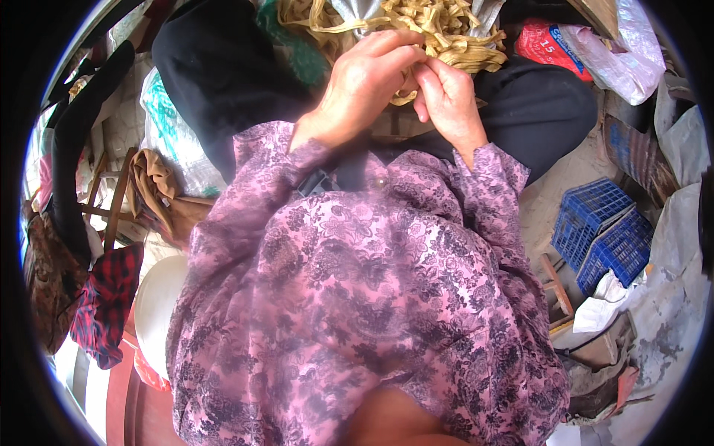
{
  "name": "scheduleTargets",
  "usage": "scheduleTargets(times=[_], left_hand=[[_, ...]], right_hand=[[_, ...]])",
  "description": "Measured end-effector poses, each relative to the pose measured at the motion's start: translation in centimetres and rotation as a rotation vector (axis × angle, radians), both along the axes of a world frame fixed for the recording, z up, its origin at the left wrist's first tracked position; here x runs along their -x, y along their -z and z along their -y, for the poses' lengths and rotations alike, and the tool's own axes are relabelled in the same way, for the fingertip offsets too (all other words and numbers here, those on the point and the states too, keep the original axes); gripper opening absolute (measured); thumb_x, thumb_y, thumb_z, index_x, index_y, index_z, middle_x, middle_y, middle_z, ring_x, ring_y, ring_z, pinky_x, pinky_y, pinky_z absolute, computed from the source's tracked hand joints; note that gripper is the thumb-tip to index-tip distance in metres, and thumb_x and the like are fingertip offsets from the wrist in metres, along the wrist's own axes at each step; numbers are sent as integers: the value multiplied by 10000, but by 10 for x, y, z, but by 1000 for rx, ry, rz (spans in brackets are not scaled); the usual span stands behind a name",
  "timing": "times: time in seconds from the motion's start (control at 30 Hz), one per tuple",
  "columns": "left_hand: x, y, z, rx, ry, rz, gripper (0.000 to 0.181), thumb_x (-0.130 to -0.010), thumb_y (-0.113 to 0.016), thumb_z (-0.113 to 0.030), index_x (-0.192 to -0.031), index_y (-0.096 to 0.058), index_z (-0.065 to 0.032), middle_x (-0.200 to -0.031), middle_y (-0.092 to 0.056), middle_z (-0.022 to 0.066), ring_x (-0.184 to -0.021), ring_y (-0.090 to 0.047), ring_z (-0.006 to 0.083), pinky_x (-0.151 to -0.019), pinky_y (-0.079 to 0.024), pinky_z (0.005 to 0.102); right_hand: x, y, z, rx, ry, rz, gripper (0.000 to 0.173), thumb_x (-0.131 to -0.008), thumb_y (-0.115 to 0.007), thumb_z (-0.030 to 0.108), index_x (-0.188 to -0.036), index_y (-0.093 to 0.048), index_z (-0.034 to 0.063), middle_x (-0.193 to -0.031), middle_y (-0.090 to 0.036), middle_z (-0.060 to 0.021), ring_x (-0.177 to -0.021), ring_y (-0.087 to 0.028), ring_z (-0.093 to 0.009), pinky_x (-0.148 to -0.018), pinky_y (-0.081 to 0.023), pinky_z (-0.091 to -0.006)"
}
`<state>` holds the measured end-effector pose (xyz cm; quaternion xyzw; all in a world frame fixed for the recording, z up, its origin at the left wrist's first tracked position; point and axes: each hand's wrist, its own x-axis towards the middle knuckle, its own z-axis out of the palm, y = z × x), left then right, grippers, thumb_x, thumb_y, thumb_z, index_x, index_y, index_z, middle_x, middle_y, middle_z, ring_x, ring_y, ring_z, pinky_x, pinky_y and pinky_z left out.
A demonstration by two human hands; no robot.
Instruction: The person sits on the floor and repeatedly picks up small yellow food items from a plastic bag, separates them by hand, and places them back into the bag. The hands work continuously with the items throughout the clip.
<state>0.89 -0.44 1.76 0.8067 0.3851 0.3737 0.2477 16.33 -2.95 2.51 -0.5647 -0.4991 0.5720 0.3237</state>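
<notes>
My left hand [365,81] and my right hand [449,97] meet at the fingertips in front of me. Between them they pinch a thin tan strip [406,98], mostly covered by the fingers. Behind the fingertips lies a heap of flat, folded tan strips [432,17] that look like dried plant material. A longer loose strip [340,26] curves away from this heap toward the left. My knees, in dark trousers [535,111], spread on both sides of the hands.
At the right stand blue plastic baskets [594,217]. A red printed bag [549,47] lies beyond my right knee. To the left are a white-and-green plastic sack [170,128], brown cloth [150,175] by a wooden frame [114,200], and a round white object [159,312].
</notes>
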Motion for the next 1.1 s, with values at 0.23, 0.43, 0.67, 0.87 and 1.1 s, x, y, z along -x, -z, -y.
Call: scheduleTargets(times=[0.23, 0.43, 0.67, 0.87, 1.1], left_hand=[[16, 4, -2, 184, 175, -76, 337, -682, -581, 82, -997, -577, -35, -899, -606, 126, -863, -604, 290, -726, -497, 325], [9, 1, 6, 406, -32, 21, 232, -766, -645, 11, -979, -585, -57, -833, -631, 73, -740, -629, 172, -666, -500, 263], [17, 18, 3, 1083, -23, 537, 141, -815, -639, -13, -954, -621, 1, -916, -641, 24, -870, -599, 105, -827, -474, 237], [15, 18, 18, 879, -20, 478, 203, -802, -672, -23, -987, -589, -17, -959, -612, 42, -915, -584, 113, -806, -480, 218], [10, 21, 24, 324, -55, 29, 138, -797, -669, -69, -886, -578, -15, -797, -561, 96, -717, -594, 223, -621, -473, 296]], right_hand=[[-14, 6, 1, 251, -96, -197, 246, -937, -509, 216, -953, -558, -24, -715, -625, -73, -478, -545, -93, -468, -434, -216], [11, 12, 9, -86, 151, -80, 314, -835, -686, 210, -1002, -582, -35, -794, -638, -60, -696, -619, -95, -597, -506, -222], [1, 19, 8, -61, 55, -148, 214, -843, -646, 47, -1038, -612, -33, -901, -648, -56, -774, -626, -106, -676, -533, -224], [-14, 30, 10, 233, 120, -445, 183, -858, -628, 107, -1005, -637, -2, -936, -640, -35, -839, -591, -82, -766, -480, -228], [-12, 42, 15, 417, 261, -777, 248, -907, -562, 164, -1074, -624, -9, -1082, -621, -51, -991, -544, -105, -875, -422, -253]])
